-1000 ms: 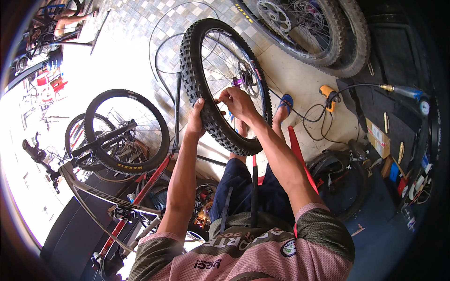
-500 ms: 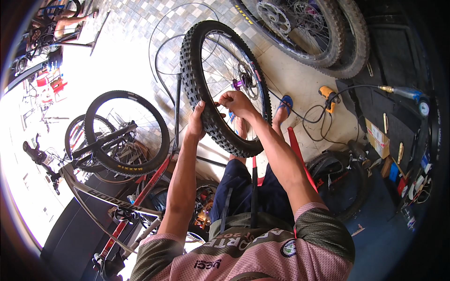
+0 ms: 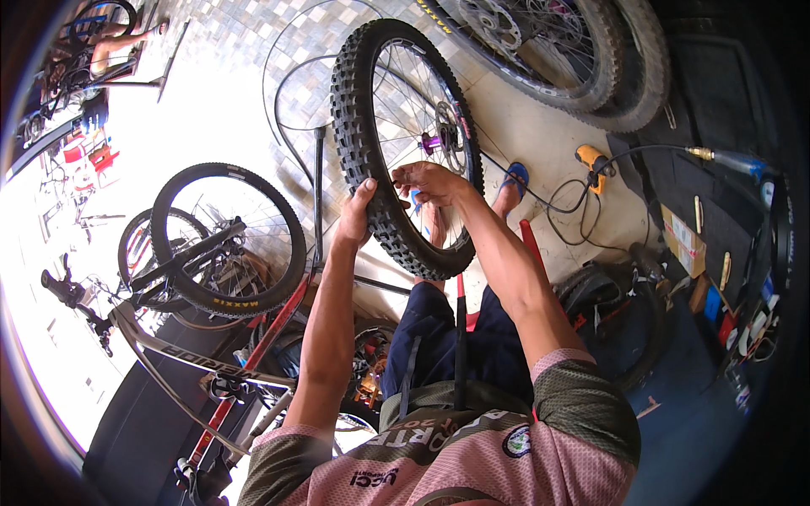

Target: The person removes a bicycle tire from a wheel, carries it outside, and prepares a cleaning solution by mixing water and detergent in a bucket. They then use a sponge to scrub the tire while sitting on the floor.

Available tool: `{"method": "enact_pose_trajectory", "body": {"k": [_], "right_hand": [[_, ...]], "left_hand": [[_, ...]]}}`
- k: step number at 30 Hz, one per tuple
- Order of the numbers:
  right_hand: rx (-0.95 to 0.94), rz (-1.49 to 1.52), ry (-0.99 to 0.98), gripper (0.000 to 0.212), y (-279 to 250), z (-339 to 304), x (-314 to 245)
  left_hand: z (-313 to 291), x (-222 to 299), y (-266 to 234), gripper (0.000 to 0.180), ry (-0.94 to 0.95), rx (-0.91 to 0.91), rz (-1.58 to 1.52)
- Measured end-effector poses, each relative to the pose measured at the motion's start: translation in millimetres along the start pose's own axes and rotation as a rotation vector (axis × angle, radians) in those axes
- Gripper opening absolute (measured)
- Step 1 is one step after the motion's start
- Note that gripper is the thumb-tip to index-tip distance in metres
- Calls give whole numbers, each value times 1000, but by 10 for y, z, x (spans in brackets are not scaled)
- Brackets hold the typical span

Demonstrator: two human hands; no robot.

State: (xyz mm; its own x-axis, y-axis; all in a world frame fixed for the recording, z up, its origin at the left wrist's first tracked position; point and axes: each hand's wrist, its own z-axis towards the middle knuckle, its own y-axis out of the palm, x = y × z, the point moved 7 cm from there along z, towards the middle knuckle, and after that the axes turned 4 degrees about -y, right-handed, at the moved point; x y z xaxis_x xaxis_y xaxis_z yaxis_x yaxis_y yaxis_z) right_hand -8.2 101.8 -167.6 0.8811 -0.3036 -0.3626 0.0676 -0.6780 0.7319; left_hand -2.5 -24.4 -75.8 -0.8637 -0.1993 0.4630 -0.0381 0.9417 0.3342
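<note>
A bicycle wheel with a knobby black tyre, a purple hub and a brake disc stands tilted in front of me. My left hand is closed round the tyre's near left side, thumb on the tread. Inside the rim, over the spokes, my right hand has its fingers curled together close to the rim's left inner edge. Whatever sits at those fingertips is too small to make out.
More bicycle wheels lie at the upper right. An upturned bicycle frame and a wheel are on the left. A yellow power tool, a hose with a gauge and a cardboard box lie on the right.
The wheel has shifted slightly up in view and turned a little. My right hand has moved slightly, its fingers less tightly bunched. My left hand keeps its grip on the tyre.
</note>
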Motion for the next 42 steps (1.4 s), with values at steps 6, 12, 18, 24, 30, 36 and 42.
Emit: {"method": "enact_pose_trajectory", "body": {"k": [6,12,18,24,30,36,42], "right_hand": [[88,-92,19,43,15,36,45],[-38,67,-10,34,15,-100,44],[61,-60,-70,36,-65,-48,15],[41,41,15,38,-52,-113,5],[12,32,-121,35,-109,-57,43],[95,27,-104,39,-31,-149,22],[28,60,-193,37,33,-144,-11]], "left_hand": [[-35,32,74,64,20,7,-31],[-21,-26,52,72,-7,11,5],[-77,66,224,68,23,28,6],[-61,22,141,68,34,69,-2],[-19,19,125,66,9,35,-9],[-15,-30,72,68,19,56,-19],[3,-20,116,72,24,36,-17]]}}
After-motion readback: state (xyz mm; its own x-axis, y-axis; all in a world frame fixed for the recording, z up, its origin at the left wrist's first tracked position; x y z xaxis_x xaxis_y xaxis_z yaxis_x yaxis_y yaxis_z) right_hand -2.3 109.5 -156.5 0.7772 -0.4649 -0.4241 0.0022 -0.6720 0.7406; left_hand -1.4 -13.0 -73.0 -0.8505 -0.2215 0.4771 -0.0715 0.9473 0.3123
